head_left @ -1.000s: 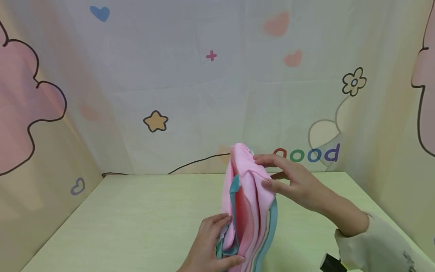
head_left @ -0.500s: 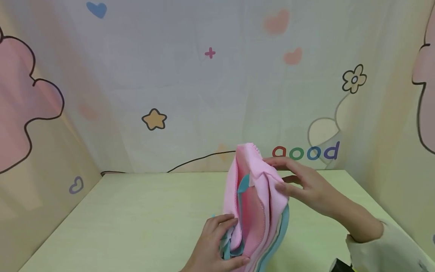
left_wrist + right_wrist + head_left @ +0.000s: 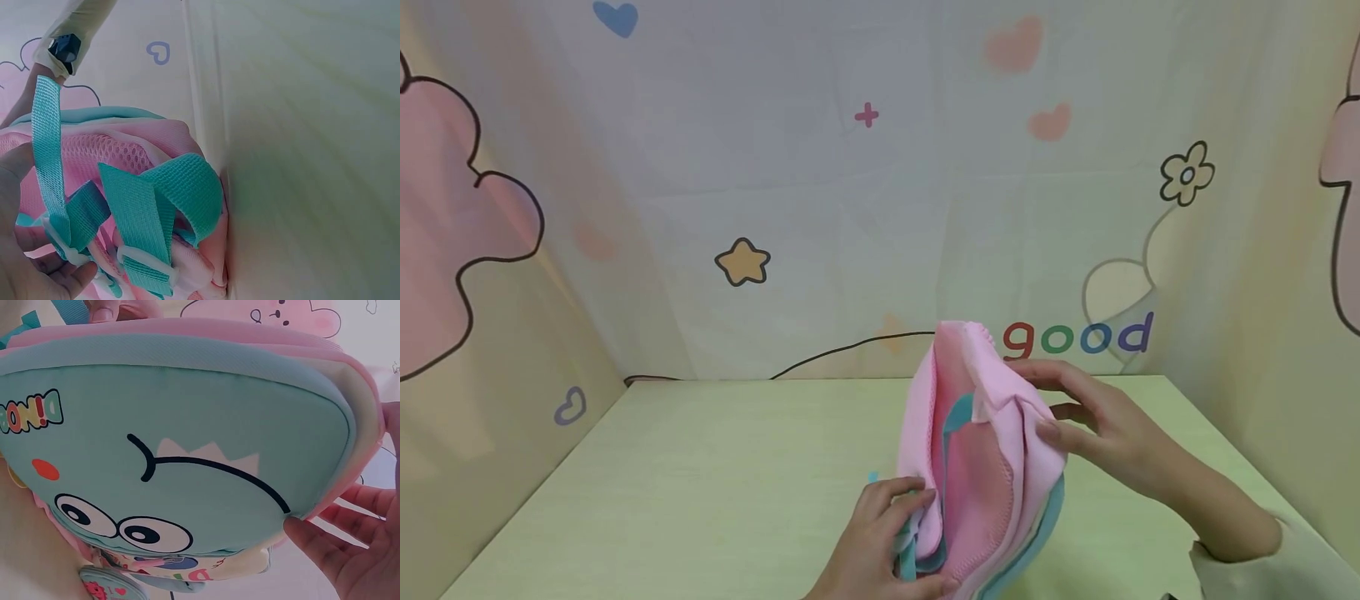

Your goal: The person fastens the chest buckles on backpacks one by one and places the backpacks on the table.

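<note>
A pink and teal child's backpack (image 3: 977,500) stands upright on the table with its main zip open. Its pink inside and a teal strip near the opening show in the head view. In the right wrist view its teal front (image 3: 206,419) carries a cartoon dinosaur face. My left hand (image 3: 880,533) grips the near left edge, beside teal shoulder straps (image 3: 144,231) with white buckles. On the right side of the bag, my right hand (image 3: 1112,433) holds the pink side fabric between thumb and fingers. The bottom of the bag is out of the head view.
The pale green table (image 3: 700,475) extends left and back from the bag. A printed curtain (image 3: 775,167) hangs behind it and along both sides. A small round teal tag (image 3: 109,584) shows below the bag's front in the right wrist view.
My right hand has moved to the right and slightly down with the bag's side in it. The opening has widened, showing more of the inside. My left hand has shifted slightly right.
</note>
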